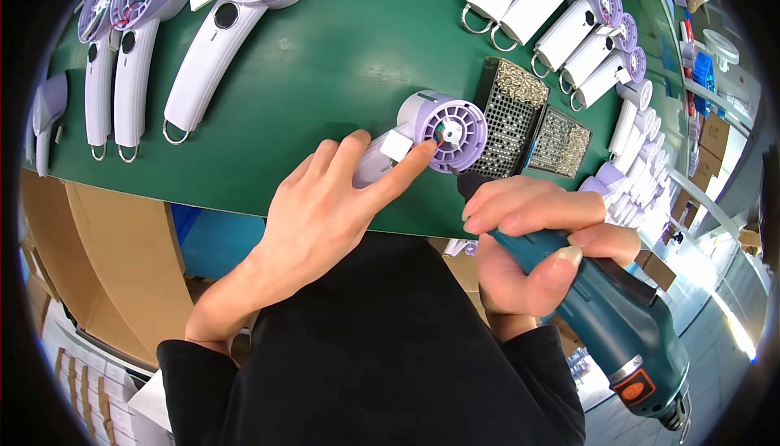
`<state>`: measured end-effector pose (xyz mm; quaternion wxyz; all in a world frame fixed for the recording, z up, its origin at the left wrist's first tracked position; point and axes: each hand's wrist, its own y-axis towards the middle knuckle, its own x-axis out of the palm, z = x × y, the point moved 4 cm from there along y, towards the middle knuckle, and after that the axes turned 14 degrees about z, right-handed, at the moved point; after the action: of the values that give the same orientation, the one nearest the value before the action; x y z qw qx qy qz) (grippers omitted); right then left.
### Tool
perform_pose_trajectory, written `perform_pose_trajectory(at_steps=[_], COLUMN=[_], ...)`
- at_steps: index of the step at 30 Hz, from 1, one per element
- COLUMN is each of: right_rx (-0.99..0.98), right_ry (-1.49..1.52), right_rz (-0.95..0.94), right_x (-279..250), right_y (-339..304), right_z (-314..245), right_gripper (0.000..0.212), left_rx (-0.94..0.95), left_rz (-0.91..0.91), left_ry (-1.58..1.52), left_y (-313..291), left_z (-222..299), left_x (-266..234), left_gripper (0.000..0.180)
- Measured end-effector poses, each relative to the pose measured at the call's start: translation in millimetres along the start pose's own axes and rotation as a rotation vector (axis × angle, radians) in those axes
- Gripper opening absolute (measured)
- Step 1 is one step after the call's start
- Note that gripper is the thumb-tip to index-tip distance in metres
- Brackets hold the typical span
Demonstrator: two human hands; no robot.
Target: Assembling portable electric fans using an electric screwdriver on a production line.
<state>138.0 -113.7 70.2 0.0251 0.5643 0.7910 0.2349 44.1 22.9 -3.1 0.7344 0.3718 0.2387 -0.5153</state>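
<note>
A white and lilac handheld fan (465, 125) lies on the green work surface in front of me, its round grille facing up and a white square piece by its neck. My left hand (321, 198) is closed around its handle, with a finger reaching to the thin wires at the hub. My right hand (532, 239) grips a teal electric screwdriver (621, 328). The black front end of the tool points at the lower edge of the fan's head; I cannot tell whether its bit touches. Most of the handle is hidden under my left hand.
Right behind the fan are a black screw tray (508, 121) and a smaller screw tray (561, 139), both with loose screws. Several fans lie at the left, one (213, 64) nearest. Another row of fans (565, 32) lines the right side. A cardboard box (122, 259) stands below the left table edge.
</note>
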Motion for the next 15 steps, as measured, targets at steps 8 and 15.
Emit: perform_pose_trajectory(at_steps=[8,15], right_rx=[-0.009,-0.301], right_ry=[-0.255,0.05], right_rz=[-0.053,0.138], right_x=[6,-13], right_y=[1,5], right_z=[-2,-24], right_gripper=[0.029,0.034], left_rx=[0.001,0.03], left_rz=[-0.012,-0.001], left_ry=[-0.012,0.01], left_y=[1,3], left_z=[0,2], left_x=[2,1], left_gripper=[0.074,0.071])
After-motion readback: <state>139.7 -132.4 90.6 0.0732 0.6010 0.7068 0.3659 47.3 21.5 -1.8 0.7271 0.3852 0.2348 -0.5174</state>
